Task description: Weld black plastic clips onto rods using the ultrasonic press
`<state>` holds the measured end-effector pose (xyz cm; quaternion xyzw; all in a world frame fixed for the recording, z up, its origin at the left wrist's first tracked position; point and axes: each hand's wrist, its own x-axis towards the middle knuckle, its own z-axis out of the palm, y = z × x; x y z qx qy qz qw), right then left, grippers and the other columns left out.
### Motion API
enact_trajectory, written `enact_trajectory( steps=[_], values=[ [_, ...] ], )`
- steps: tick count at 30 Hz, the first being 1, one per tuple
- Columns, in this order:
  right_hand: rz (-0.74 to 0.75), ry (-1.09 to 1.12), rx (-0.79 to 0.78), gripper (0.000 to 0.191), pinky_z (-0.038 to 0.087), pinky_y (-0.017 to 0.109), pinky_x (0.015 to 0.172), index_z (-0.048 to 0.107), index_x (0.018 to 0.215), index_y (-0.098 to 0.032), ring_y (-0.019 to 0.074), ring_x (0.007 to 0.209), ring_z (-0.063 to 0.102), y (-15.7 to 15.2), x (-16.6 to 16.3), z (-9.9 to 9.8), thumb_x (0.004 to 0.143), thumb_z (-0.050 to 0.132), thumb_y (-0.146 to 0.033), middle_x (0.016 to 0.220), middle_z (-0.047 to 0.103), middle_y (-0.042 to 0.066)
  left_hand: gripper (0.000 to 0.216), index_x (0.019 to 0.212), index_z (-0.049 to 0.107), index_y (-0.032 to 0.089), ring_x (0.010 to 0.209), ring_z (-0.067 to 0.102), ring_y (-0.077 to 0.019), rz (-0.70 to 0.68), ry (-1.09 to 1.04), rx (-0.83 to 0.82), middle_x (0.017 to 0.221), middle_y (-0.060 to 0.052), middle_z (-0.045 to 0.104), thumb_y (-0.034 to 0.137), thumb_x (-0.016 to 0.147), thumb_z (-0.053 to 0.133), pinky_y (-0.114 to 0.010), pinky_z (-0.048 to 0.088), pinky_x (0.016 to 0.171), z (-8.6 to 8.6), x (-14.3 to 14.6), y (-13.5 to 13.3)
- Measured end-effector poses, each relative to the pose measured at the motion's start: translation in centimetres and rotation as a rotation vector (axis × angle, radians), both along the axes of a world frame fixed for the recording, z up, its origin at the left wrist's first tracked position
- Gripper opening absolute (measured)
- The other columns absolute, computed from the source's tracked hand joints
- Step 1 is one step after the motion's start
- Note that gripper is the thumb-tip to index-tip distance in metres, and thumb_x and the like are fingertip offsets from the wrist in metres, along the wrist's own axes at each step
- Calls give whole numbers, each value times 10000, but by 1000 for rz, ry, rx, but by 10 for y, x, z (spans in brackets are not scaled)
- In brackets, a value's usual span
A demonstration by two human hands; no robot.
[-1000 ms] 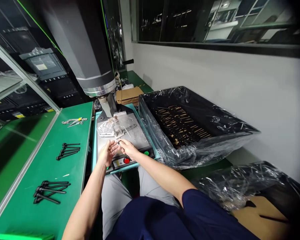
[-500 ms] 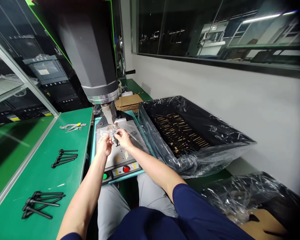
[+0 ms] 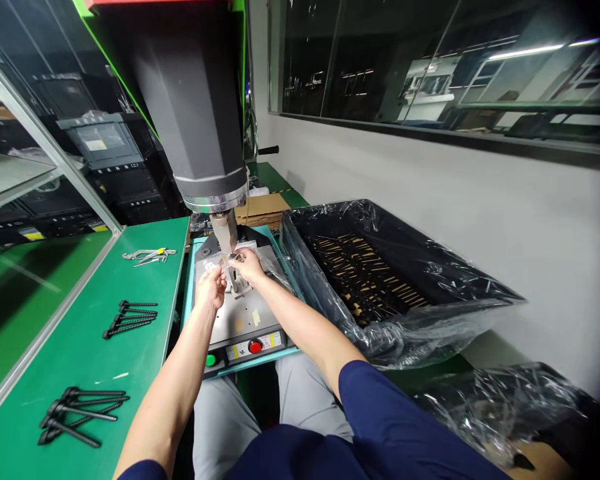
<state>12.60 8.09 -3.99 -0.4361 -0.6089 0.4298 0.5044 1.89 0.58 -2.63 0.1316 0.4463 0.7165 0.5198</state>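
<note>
My left hand [image 3: 211,288] is closed in a pinch, with crinkled clear plastic film [image 3: 209,267] at its fingertips. Just right of it, my right hand [image 3: 248,266] has its fingers pressed together at the same film, part of which spreads out behind the wrist. A small dark piece shows by the right fingertips, too small to name. Both hands are over the metal plate [image 3: 230,320] of a bench press, directly below its metal tool head [image 3: 225,233]. A slotted metal fixture [image 3: 237,285] stands on the plate beneath my fingers, partly hidden.
The grey press body [image 3: 195,113] looms above. A red button [image 3: 255,347] and a green button [image 3: 211,360] face me. On the right stands a plastic-lined bin [image 3: 460,267] of dark thin parts. Black screw-like rods [image 3: 87,403] and wrenches [image 3: 147,255] lie on the green table [image 3: 145,360].
My hands have drawn slightly apart, and the film bunched between them has thinned, showing more of the fixture. The whole view has shifted a little.
</note>
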Motion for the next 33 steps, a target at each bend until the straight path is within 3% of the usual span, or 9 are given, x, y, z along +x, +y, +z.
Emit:
enact_trajectory(
  steps=[3,7,14,19,23,25,29,31,33],
  values=[
    [163,67,-90,311,471,344,924,649,1008,-175,180,920,625,2,6,5,707,722,-212,994,683,27,191,817,580,140,485,562,-42,16,-2,-13,651,20,610,116,735,750,-103,399,409,0,-2,3],
    [295,110,-36,181,445,346,975,701,967,-167,186,989,633,2,12,10,834,594,-229,953,709,30,198,780,569,146,471,548,-41,30,-1,-25,644,19,602,118,735,760,-105,392,397,2,-4,5],
    [195,95,-156,265,471,359,963,696,1064,-159,188,938,652,4,7,5,809,655,-217,1031,721,54,215,771,573,145,477,544,-41,33,21,-17,644,24,596,124,710,777,-110,391,403,-1,-6,6],
    [245,226,-117,461,407,353,1071,616,1270,-238,188,1157,594,-9,19,-10,812,666,-244,1291,637,31,235,787,575,136,490,558,-49,37,56,-14,657,10,620,144,685,787,-117,395,419,-8,-7,7],
    [283,382,-310,577,399,435,1080,595,1287,-298,236,1259,538,-23,34,-28,736,766,-281,1312,624,37,282,809,584,131,489,556,-52,58,94,-20,645,14,615,160,641,809,-122,396,428,-13,-7,4],
    [254,509,-452,526,393,471,1078,606,1254,-294,252,1275,525,-25,40,-34,760,758,-390,1306,622,62,294,815,595,125,484,551,-51,70,111,-24,633,19,608,160,621,813,-121,391,426,-15,-7,2],
    [186,749,-708,425,447,435,1035,659,1085,-230,248,1240,549,-15,43,-33,890,536,-587,1286,616,114,290,800,605,121,492,553,-55,76,125,-23,632,16,610,174,603,812,-124,389,428,-17,-8,1],
    [141,765,-727,361,462,426,1019,674,1017,-233,246,1237,547,-8,41,-29,905,528,-544,1314,605,100,277,795,605,123,499,559,-59,79,122,-28,633,14,612,177,609,802,-127,397,433,-18,-10,1],
    [79,718,-604,260,448,435,1029,687,993,-257,237,1270,515,-2,39,-26,893,571,-467,1363,583,54,264,800,606,123,497,560,-60,86,119,-38,629,14,609,172,617,790,-130,400,433,-19,-13,1]
  ],
)
